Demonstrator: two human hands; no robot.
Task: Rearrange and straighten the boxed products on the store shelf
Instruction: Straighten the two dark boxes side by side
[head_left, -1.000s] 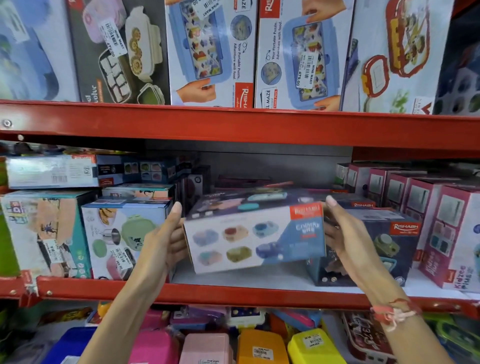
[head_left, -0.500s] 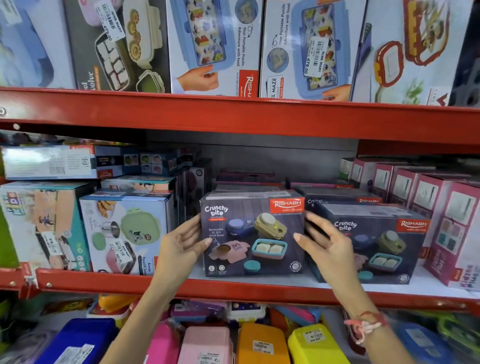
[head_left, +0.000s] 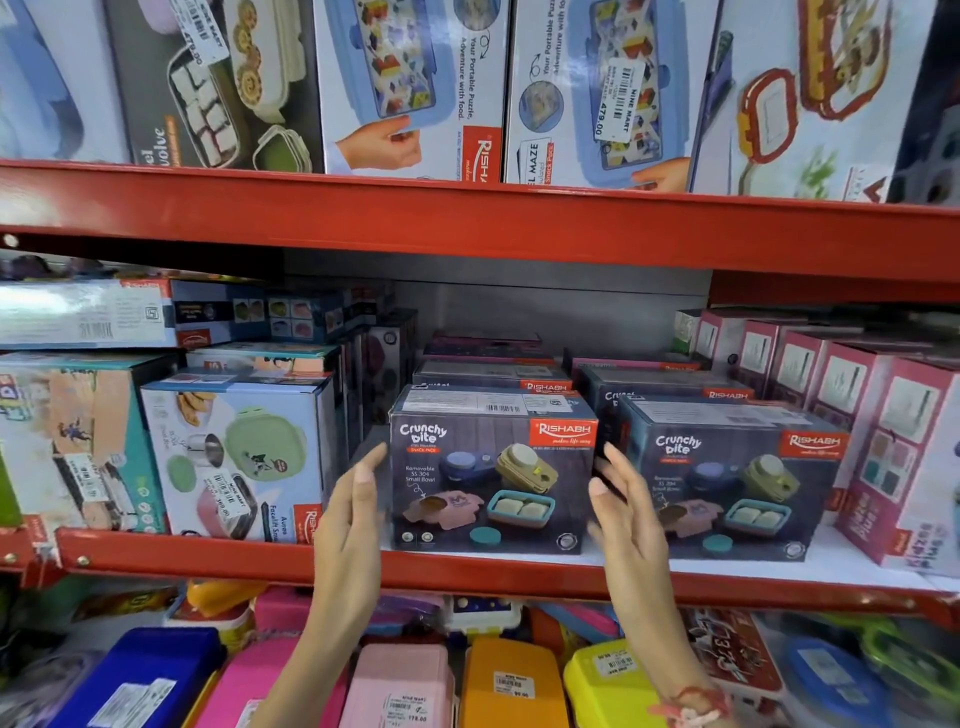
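A dark "Crunchy Bite" box (head_left: 488, 483) stands upright at the front of the middle red shelf (head_left: 467, 569), its printed face toward me. A second identical box (head_left: 737, 483) stands just to its right, with more of the same stacked behind both. My left hand (head_left: 353, 514) hovers flat beside the first box's left side, fingers apart, holding nothing. My right hand (head_left: 623, 514) hovers at the box's right side, in the gap between the two boxes, also with spread fingers. Neither hand grips the box.
A light blue lunch-box carton (head_left: 234, 457) and a teal carton (head_left: 72, 441) stand to the left. Pink boxes (head_left: 893, 447) line the right. Large blue and white boxes (head_left: 415, 78) fill the upper shelf. Coloured plastic lunch boxes (head_left: 509, 686) lie below.
The box was held tilted with another face toward me; it now stands upright on the shelf facing front. Both hands have let go and drawn slightly off its sides.
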